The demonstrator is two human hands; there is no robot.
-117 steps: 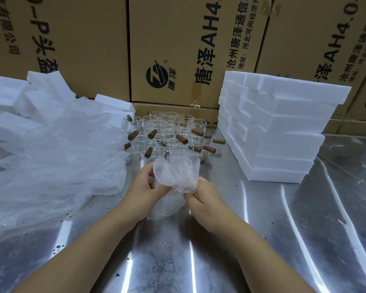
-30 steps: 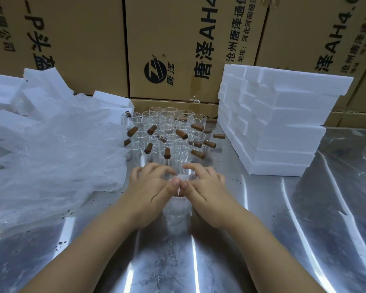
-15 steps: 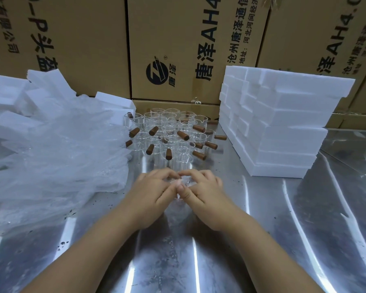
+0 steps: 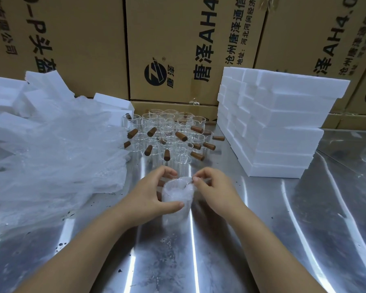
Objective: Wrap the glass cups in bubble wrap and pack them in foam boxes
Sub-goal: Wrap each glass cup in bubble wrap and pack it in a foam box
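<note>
A glass cup wrapped in bubble wrap [image 4: 178,193] stands upright on the steel table in front of me. My left hand [image 4: 148,191] curls around its left side, thumb across the front. My right hand [image 4: 216,187] pinches the wrap's edge at the cup's top right rim. Behind it stand several bare glass cups with brown wooden handles [image 4: 167,134]. A heap of bubble wrap sheets [image 4: 51,157] lies to the left. A stack of white foam boxes [image 4: 279,123] stands to the right.
Loose white foam pieces [image 4: 15,96] lie at the back left behind the bubble wrap. Large cardboard cartons [image 4: 178,45] wall off the back of the steel table [image 4: 262,240]. Dark specks dot the tabletop near my arms.
My hands were pressed together over the wrapped cup; now they have parted. The left holds its side and the right pinches the wrap at the rim. The cup's open top shows.
</note>
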